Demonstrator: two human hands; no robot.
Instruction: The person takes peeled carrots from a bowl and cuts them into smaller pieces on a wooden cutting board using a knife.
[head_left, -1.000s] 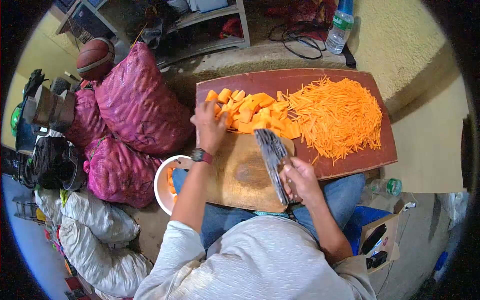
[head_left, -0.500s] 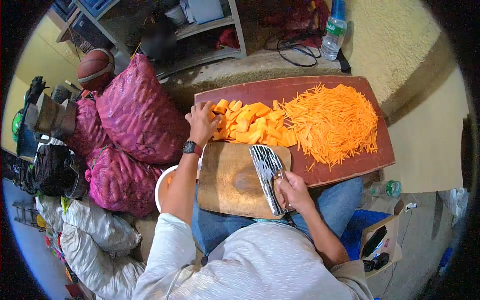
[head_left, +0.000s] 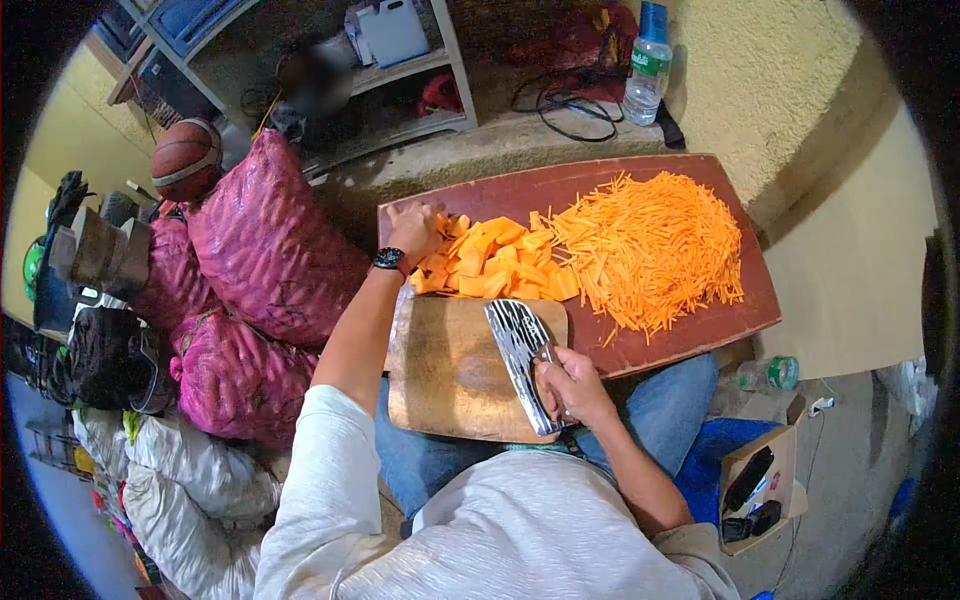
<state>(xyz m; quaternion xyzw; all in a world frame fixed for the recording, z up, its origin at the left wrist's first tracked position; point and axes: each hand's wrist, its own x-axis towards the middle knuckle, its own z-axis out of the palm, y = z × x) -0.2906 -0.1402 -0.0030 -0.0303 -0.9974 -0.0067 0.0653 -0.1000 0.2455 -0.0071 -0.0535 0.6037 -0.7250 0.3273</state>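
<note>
My left hand (head_left: pixel 415 230) reaches over the left end of the red board (head_left: pixel 640 355), at the edge of a pile of orange chunks and slices (head_left: pixel 495 260); its fingers are spread. In my right hand (head_left: pixel 572 385) is the handle of a wide knife (head_left: pixel 520 360) with a black-and-white patterned blade. The blade rests over the right part of a wooden cutting board (head_left: pixel 440 370), which lies across my lap. A heap of thin orange strips (head_left: pixel 665 250) covers the right side of the red board.
Pink mesh sacks (head_left: pixel 270 230) stand at the left, with a basketball (head_left: pixel 187 160) behind them and white sacks (head_left: pixel 190 500) below. A water bottle (head_left: pixel 648 75) and black cables are on the ledge. An open box (head_left: pixel 765 490) sits at lower right.
My left hand has moved a little up and to the right against the orange chunks. The knife stays in my right hand over the cutting board. The whole view has shifted slightly.
</note>
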